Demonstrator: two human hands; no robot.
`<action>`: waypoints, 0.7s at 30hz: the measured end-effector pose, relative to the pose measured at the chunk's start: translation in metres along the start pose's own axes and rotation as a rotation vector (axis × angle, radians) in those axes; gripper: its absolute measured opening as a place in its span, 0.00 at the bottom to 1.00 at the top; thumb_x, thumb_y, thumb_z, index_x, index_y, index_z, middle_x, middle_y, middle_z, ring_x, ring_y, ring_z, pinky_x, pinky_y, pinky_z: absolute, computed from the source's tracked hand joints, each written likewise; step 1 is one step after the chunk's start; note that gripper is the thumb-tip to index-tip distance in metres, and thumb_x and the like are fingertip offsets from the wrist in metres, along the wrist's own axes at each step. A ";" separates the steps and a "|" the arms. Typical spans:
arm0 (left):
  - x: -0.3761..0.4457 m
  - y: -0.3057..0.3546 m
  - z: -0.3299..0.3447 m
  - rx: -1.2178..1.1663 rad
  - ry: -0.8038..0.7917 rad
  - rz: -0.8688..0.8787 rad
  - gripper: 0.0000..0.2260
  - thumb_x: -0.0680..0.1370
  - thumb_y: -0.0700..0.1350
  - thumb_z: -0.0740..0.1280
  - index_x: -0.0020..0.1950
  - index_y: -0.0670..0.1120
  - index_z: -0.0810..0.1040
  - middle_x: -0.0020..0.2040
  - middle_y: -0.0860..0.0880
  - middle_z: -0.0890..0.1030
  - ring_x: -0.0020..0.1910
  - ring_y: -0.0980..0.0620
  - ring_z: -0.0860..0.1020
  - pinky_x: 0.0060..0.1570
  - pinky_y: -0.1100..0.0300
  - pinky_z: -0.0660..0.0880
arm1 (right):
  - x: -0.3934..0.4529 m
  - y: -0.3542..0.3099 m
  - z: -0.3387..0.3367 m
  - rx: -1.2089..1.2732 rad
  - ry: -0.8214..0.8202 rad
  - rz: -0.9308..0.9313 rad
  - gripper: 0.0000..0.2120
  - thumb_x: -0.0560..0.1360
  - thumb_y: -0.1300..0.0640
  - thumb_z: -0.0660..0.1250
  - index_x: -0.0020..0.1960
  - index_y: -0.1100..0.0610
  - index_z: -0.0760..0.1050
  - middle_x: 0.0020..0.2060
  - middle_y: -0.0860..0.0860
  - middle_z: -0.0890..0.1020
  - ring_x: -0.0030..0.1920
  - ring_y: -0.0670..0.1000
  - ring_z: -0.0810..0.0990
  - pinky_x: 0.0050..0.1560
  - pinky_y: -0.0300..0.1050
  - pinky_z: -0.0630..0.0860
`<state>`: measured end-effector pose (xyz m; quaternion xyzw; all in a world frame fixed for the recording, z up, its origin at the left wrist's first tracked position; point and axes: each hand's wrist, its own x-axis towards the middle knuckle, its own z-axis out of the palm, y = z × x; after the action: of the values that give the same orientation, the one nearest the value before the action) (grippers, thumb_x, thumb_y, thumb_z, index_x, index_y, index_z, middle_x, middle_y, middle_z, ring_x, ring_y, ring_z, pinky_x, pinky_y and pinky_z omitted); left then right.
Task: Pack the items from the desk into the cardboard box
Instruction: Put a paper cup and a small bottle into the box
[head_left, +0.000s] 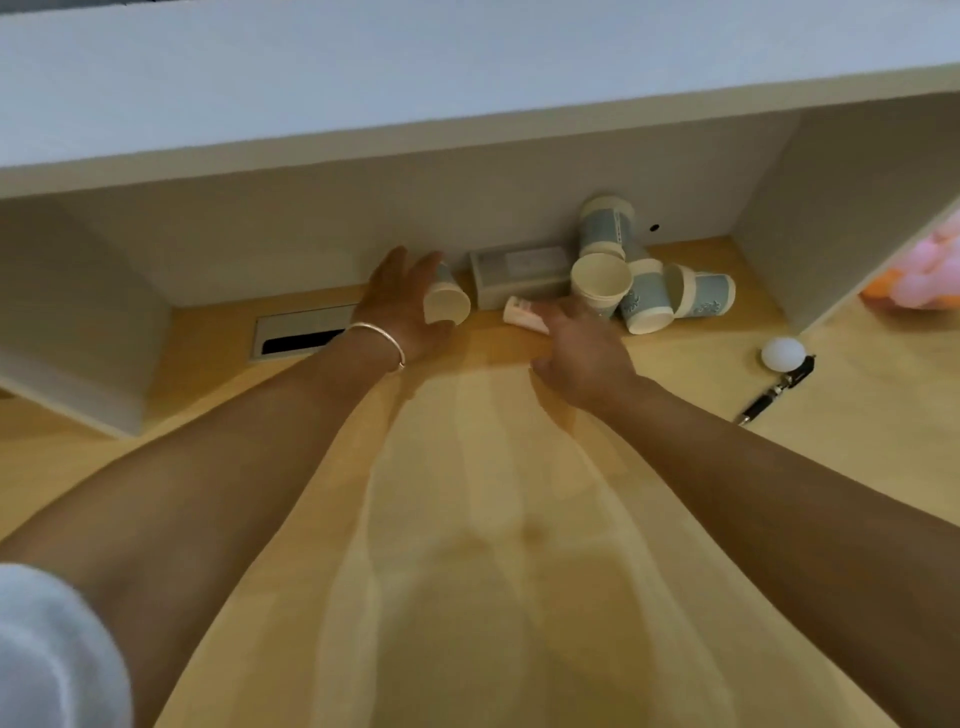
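Wood counter (493, 519) not yet cleared; box unseen.
The left grip (405, 306) clasps a cream paper cup (448, 307); the right grip (582, 348) lies spread by a white tube (523, 315).

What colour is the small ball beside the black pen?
White; the small round ball shows best in the head view.

cable slot (304, 332) back left | white shelf (467, 78) overhead | blurred pink-orange object (924, 275) far right edge

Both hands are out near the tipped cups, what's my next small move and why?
Probably close the right hand on the small white tube at its fingertips; the left hand already grips a tipped pale paper cup, so both could go together.
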<state>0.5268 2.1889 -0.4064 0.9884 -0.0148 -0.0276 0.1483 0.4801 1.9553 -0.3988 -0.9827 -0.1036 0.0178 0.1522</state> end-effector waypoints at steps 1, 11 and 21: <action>0.006 -0.003 0.002 0.019 -0.008 -0.002 0.39 0.71 0.55 0.71 0.76 0.58 0.53 0.78 0.45 0.52 0.75 0.41 0.55 0.67 0.48 0.64 | 0.004 0.001 0.003 -0.029 0.011 -0.015 0.29 0.73 0.54 0.68 0.72 0.52 0.64 0.67 0.54 0.70 0.63 0.58 0.71 0.56 0.50 0.72; -0.001 -0.004 0.006 -0.159 0.043 -0.092 0.26 0.78 0.39 0.58 0.74 0.57 0.63 0.70 0.45 0.70 0.64 0.41 0.71 0.60 0.55 0.68 | 0.011 -0.006 0.009 -0.222 0.058 0.033 0.17 0.74 0.61 0.65 0.62 0.55 0.72 0.55 0.55 0.77 0.53 0.58 0.76 0.41 0.46 0.66; -0.154 -0.043 -0.060 -0.366 0.156 -0.110 0.26 0.76 0.36 0.58 0.72 0.53 0.67 0.65 0.47 0.75 0.57 0.45 0.75 0.50 0.55 0.73 | -0.051 -0.081 -0.017 -0.053 0.000 -0.059 0.18 0.73 0.53 0.66 0.63 0.51 0.71 0.54 0.51 0.76 0.54 0.54 0.72 0.41 0.46 0.69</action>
<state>0.3774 2.2531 -0.3543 0.9435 0.0558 0.0387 0.3245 0.4158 2.0150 -0.3575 -0.9830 -0.1328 0.0104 0.1264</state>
